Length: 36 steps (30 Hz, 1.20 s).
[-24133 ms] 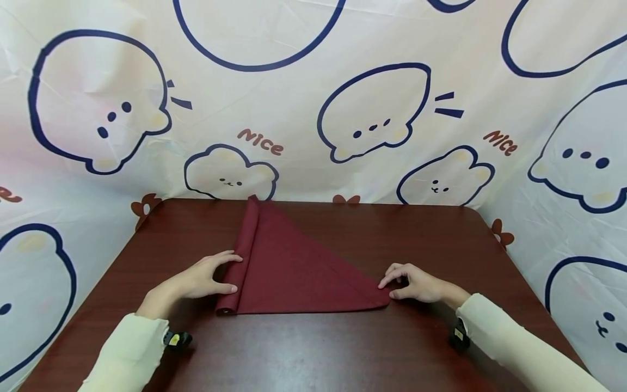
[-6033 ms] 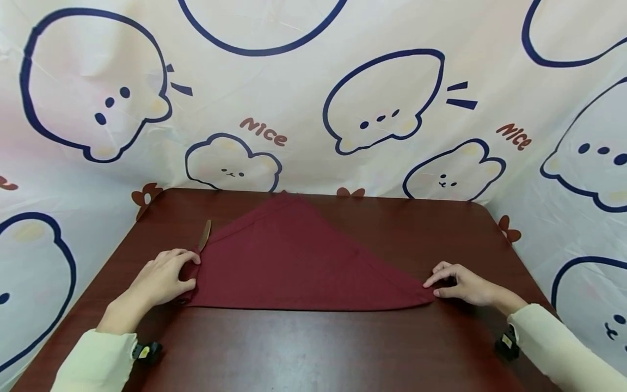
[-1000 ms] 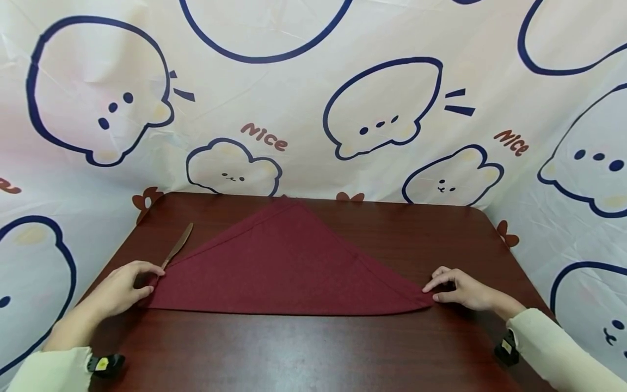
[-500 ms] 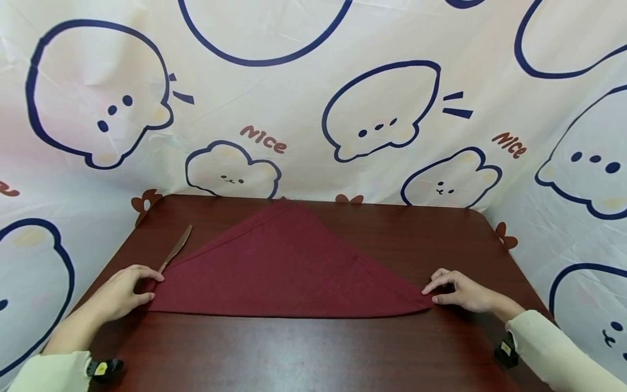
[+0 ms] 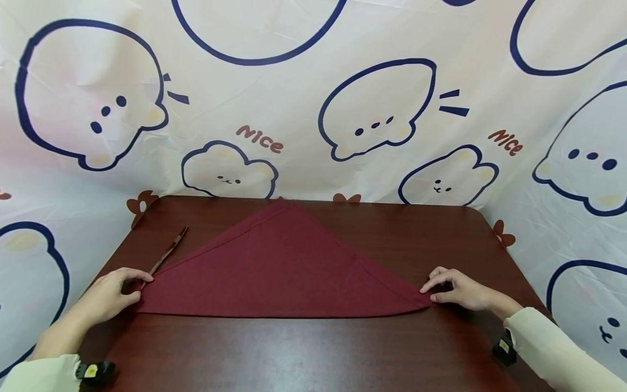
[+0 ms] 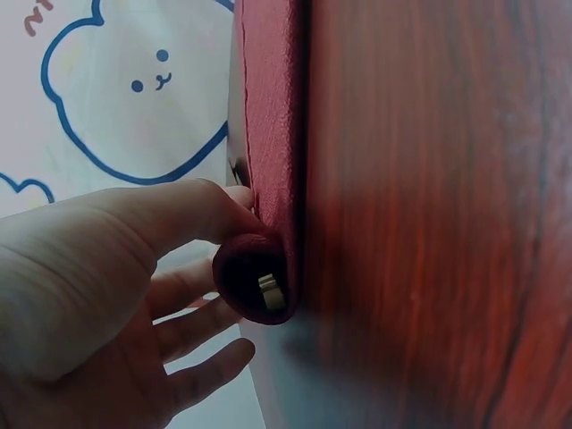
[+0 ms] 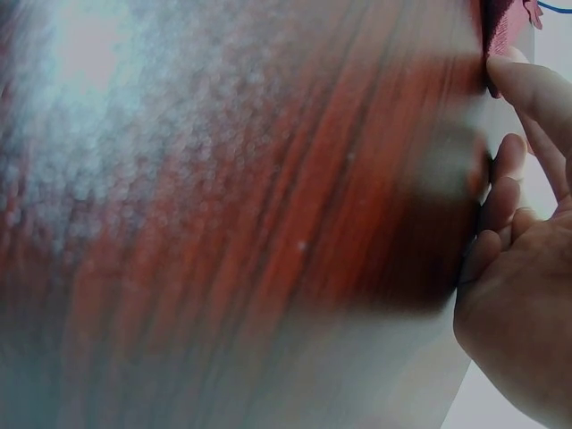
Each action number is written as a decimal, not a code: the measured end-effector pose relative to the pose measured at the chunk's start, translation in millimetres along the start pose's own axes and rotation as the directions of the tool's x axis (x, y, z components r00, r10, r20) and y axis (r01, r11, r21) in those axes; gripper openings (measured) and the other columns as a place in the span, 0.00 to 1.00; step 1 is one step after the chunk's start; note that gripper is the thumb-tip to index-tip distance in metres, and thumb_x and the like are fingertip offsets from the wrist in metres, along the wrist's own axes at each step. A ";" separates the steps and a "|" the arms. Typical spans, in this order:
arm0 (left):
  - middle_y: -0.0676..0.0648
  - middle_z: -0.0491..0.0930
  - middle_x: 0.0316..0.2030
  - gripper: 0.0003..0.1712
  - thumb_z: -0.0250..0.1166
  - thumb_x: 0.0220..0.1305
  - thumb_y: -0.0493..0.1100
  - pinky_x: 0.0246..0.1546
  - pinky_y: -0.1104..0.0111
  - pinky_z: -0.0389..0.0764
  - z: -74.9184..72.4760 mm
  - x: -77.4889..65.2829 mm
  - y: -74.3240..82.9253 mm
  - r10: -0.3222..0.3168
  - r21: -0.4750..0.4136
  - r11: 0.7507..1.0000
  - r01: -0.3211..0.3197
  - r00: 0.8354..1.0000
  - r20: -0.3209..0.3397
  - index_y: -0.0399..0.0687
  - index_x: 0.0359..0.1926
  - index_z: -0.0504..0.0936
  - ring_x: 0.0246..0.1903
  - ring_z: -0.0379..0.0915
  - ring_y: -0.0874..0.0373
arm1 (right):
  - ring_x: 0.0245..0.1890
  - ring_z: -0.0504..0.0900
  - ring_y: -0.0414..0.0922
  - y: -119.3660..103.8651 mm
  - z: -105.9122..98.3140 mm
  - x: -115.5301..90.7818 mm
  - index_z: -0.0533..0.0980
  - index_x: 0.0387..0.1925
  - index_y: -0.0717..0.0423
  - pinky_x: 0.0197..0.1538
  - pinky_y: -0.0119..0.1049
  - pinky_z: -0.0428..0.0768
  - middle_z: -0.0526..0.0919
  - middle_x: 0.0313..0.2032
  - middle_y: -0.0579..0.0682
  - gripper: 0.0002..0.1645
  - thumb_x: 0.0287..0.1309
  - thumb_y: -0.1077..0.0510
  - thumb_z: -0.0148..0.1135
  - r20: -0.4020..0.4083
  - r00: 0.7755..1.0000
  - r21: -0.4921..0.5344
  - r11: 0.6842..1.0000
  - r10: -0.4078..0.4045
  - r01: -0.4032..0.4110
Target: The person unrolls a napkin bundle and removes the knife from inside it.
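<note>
A dark red cloth napkin (image 5: 289, 267) lies spread on the table as a wide triangle, its far corner at the table's back edge. At its left end my left hand (image 5: 105, 294) holds a small rolled part between thumb and fingers. From that roll a thin gold-coloured table knife (image 5: 168, 252) sticks out toward the back, seen nearly edge-on. The left wrist view looks into the open end of the roll (image 6: 237, 277), where a gold metal end (image 6: 271, 292) shows inside. My right hand (image 5: 458, 289) pinches the napkin's right corner, also glimpsed as red cloth (image 7: 508, 27) in the right wrist view.
The dark brown wooden table (image 5: 303, 354) reflects light near its front. A pale curtain (image 5: 303, 109) printed with cartoon outlines hangs behind and along both sides. Each wrist carries a black camera band (image 5: 504, 348).
Over the earlier frames the napkin has unrolled leftward and the knife has come into sight. Lately my left hand has shifted slightly left, and the knife has turned from flat to edge-on. The right hand stays put.
</note>
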State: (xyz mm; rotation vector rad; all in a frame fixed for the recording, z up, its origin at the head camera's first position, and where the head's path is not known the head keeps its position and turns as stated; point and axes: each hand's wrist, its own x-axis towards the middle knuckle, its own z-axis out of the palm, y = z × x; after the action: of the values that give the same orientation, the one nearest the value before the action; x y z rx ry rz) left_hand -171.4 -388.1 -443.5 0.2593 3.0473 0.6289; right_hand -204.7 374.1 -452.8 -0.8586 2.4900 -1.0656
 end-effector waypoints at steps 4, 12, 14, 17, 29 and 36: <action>0.24 0.77 0.51 0.14 0.66 0.57 0.30 0.50 0.34 0.72 -0.5 0.1 -2.7 -0.004 -0.013 1.000 0.004 1.000 0.000 0.37 0.46 0.85 0.53 0.71 0.26 | 0.45 0.71 0.29 0.9 -0.5 1.5 0.87 0.46 0.51 0.48 0.28 0.70 0.76 0.44 0.46 0.11 0.62 0.59 0.68 0.001 1.000 -0.009 1.000 0.005 -0.005; 0.23 0.77 0.50 0.13 0.66 0.58 0.30 0.50 0.33 0.72 -1.8 0.2 -1.8 -0.008 -0.017 1.000 0.008 1.000 -0.011 0.36 0.46 0.84 0.53 0.70 0.25 | 0.46 0.70 0.28 1.3 -1.8 1.9 0.87 0.46 0.51 0.47 0.27 0.71 0.76 0.44 0.46 0.11 0.62 0.60 0.69 -0.013 1.000 -0.016 1.000 -0.019 0.019; 0.23 0.78 0.50 0.13 0.68 0.58 0.32 0.50 0.33 0.72 -1.4 -0.1 -1.4 -0.009 -0.013 1.000 0.009 1.000 -0.015 0.37 0.45 0.85 0.53 0.71 0.25 | 0.46 0.70 0.28 0.5 -2.5 1.3 0.87 0.46 0.52 0.47 0.27 0.71 0.76 0.44 0.47 0.11 0.62 0.60 0.69 -0.009 1.000 -0.020 1.000 -0.022 0.022; 0.25 0.78 0.49 0.14 0.72 0.57 0.35 0.50 0.34 0.72 -0.4 -0.1 -0.2 -0.008 -0.009 1.000 0.007 1.000 -0.026 0.37 0.45 0.85 0.52 0.72 0.26 | 0.46 0.70 0.27 -1.5 -3.6 0.3 0.87 0.46 0.52 0.48 0.26 0.71 0.76 0.44 0.47 0.11 0.61 0.60 0.69 -0.010 1.000 -0.024 0.999 -0.024 0.024; 0.25 0.79 0.49 0.16 0.75 0.54 0.35 0.51 0.34 0.72 -0.5 -0.6 0.2 0.000 -0.003 1.000 -0.001 1.000 -0.022 0.38 0.45 0.85 0.53 0.72 0.26 | 0.45 0.72 0.30 -0.4 -1.2 -0.3 0.87 0.46 0.51 0.47 0.27 0.72 0.77 0.43 0.45 0.11 0.62 0.59 0.69 0.002 0.999 -0.026 0.999 -0.042 0.042; 0.25 0.79 0.49 0.14 0.72 0.55 0.32 0.50 0.34 0.71 -0.9 -1.8 -4.2 0.005 -0.012 1.000 -0.006 1.000 -0.020 0.37 0.45 0.85 0.53 0.71 0.25 | 0.44 0.72 0.30 0.2 -1.1 1.7 0.87 0.46 0.51 0.46 0.28 0.71 0.77 0.42 0.46 0.11 0.62 0.59 0.69 0.016 0.998 -0.028 0.998 -0.063 0.063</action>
State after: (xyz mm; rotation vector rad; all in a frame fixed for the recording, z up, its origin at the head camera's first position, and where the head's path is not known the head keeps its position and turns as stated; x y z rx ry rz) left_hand -170.3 -392.5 -444.4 0.2626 3.0619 0.6547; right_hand -206.5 373.8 -452.3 -0.9560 2.4861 -1.0421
